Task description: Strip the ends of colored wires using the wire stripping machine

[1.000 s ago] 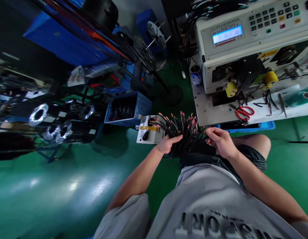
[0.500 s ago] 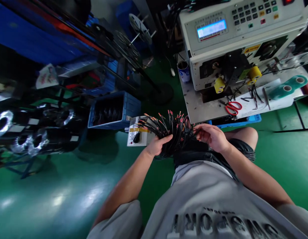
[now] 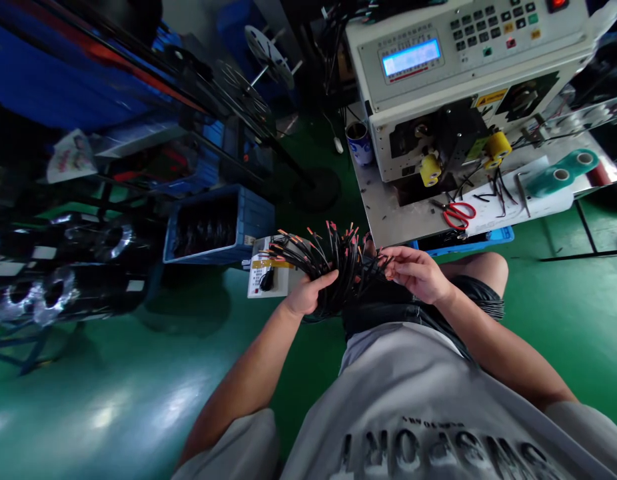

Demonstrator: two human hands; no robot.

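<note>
A thick bundle of black cables (image 3: 333,273) with reddish-orange wire ends lies across my lap, its tips fanned out away from me. My left hand (image 3: 308,293) is closed around the bundle's left side, thumb on top. At the right edge of the fan, my right hand (image 3: 419,275) pinches a few cable ends between thumb and fingertips; exactly how many is hidden. More of the black cable shows by my right thigh.
Ahead stands a white wire-processing machine (image 3: 468,73) on a metal table (image 3: 393,223) with red-handled scissors (image 3: 458,215), green rolls (image 3: 561,175) and a can (image 3: 359,143). Left are a blue crate (image 3: 256,227), a white device (image 3: 253,283) and wrapped black coils (image 3: 96,293).
The whole view has shifted slightly, so the surroundings sit further left. My left hand keeps its grip on the bundle, and my right fingers stay at the cable ends with little change.
</note>
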